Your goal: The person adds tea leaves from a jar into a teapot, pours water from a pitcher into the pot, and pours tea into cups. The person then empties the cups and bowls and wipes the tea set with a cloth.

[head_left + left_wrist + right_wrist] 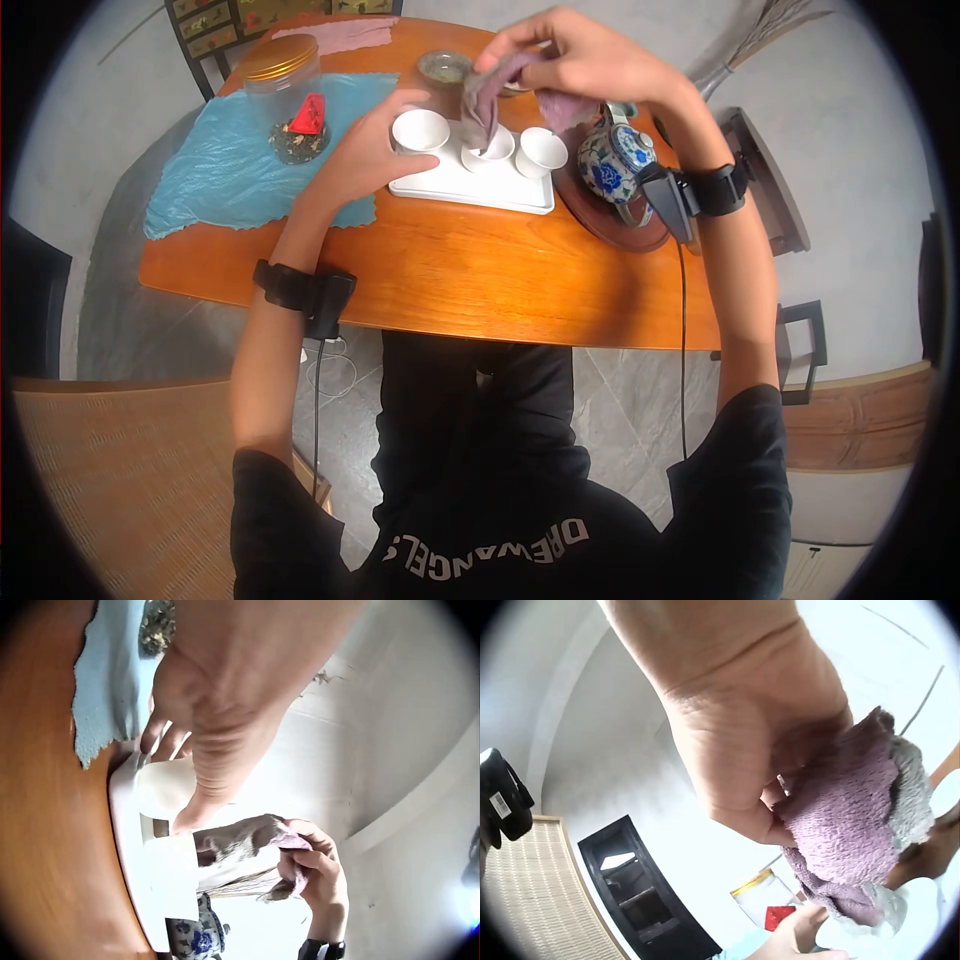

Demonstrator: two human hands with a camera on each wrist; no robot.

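Three small white cups stand in a row on a white tray point(470, 198). My left hand point(365, 150) grips the leftmost cup point(421, 131), its thumb on the near side and its fingers beyond. Above the tray, my right hand point(590, 62) pinches a purple and grey cloth point(844, 806). The cloth hangs down, its lower end at the mouth of the middle cup point(490, 160) in the head view. To the right, the third cup point(543, 152) sits untouched near the tray's end. Folds of cloth hide some of the right hand's fingertips.
A blue-and-white teapot point(612, 165) stands on a round brown tray point(630, 238) at the right. On the left, a gold-lidded jar point(282, 90) with a red label rests on a blue cloth point(215, 165). A glass dish point(443, 67) lies behind the cups.
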